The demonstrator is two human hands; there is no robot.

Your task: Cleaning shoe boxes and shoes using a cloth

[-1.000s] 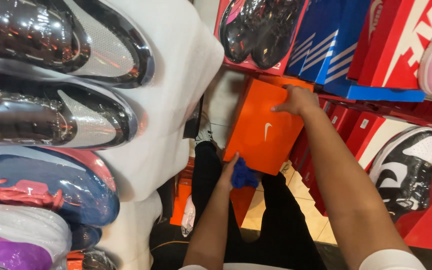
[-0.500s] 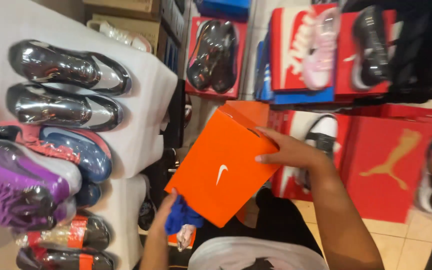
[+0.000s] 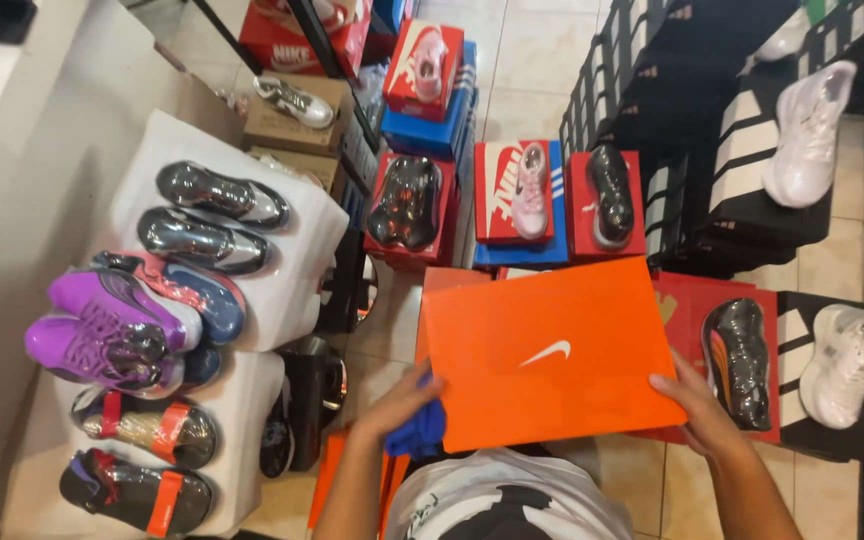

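Fingers [image 3: 674,384] gripping orange box [image 3: 542,350] edges

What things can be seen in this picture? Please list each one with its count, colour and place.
orange shoebox: one, orange, centre, held flat in both hands
blue cloth: one, blue, bunched under the left hand
wrapped shoes: several, silver, purple, blue and black with orange, on the white stands at left
white stands: two, white, left side
stacked boxes: many, red, blue, black, behind the orange shoebox, shoes on top
white shoes: two, white, on black boxes at right
left hand: box's left edge
right hand: box's right corner
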